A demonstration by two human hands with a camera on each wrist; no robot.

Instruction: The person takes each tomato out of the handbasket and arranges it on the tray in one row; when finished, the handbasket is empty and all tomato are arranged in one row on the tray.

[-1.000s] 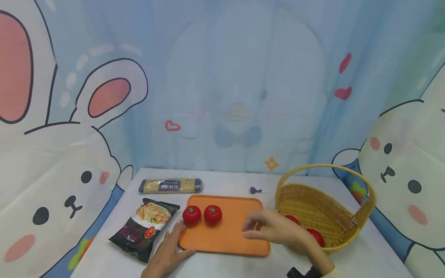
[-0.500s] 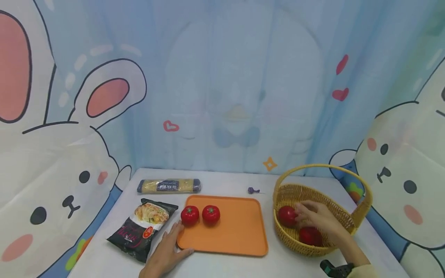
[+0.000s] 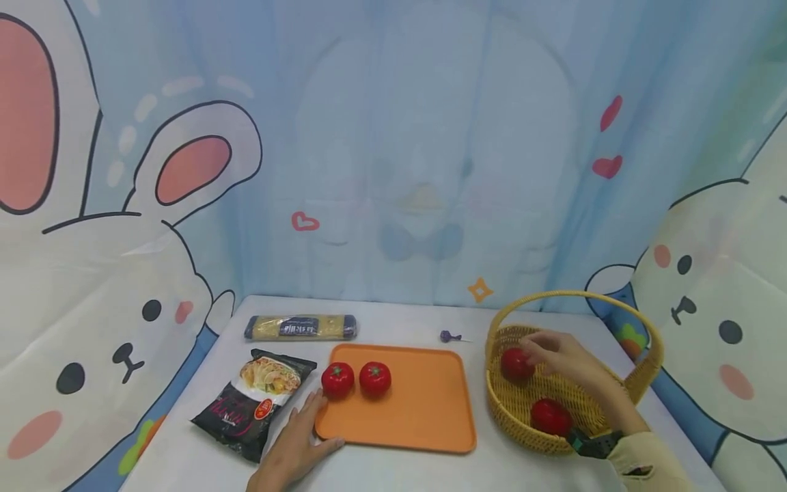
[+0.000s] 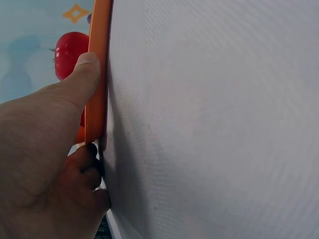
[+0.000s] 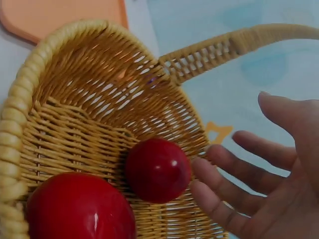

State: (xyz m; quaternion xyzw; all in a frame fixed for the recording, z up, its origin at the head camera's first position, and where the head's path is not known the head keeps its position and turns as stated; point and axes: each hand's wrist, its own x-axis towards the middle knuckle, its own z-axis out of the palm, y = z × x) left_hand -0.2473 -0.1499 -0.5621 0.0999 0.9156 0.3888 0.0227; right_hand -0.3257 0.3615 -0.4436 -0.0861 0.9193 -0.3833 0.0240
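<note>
My left hand [image 3: 294, 441] rests at the near left corner of an orange tray [image 3: 424, 410]; in the left wrist view its thumb [image 4: 88, 67] lies against the tray's rim. Two red tomatoes [image 3: 337, 380] with green tops sit side by side on the tray's left part. Over the wicker basket [image 3: 581, 348], my right hand [image 3: 562, 355] is at the farther of two smooth red round fruits [image 3: 515, 366]. In the right wrist view its fingers are spread, fingertips right beside that fruit [image 5: 158, 171]. The nearer fruit [image 3: 551, 417] lies apart from the hand.
Left of the tray lies a black food bag [image 3: 255, 406]. A pack of spaghetti [image 3: 301, 327] lies behind it. A small purple item [image 3: 451, 336] is behind the tray. The basket's handle [image 3: 574, 294] arches over the basket, above my right hand.
My right hand has gone from above the tray to the basket, then farther back inside it. The farther fruit has shifted slightly away from the nearer one. My left hand stays put.
</note>
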